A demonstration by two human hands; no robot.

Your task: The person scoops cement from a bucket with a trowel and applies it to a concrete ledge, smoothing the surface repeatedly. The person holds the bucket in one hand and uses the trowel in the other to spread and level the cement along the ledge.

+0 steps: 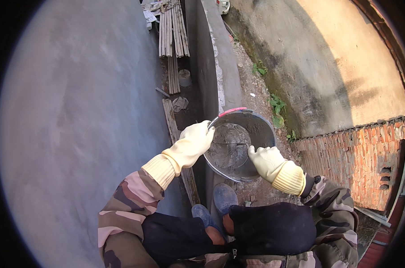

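A dark round bucket [266, 131] with a pink-red strip on its far rim is tipped so that its inside shows. Wet grey mortar [229, 154] lies in its bottom. My left hand [196, 142], in a cream glove, is closed on the bucket's left rim. At the right side, my gloved right hand [267, 164] is closed and reaches over the rim into the bucket. A thin dark rod [231, 144] runs across the mortar toward its fingertips. The glove hides what those fingers hold.
My blue shoes [225, 198] stand by a narrow wall top [225, 67]. A deep gap left of it holds bundled poles [173, 31] and a small bucket [184, 78]. A smooth grey wall [82, 125] rises at left; a brick wall [345, 156] stands right, beside weeds [277, 105].
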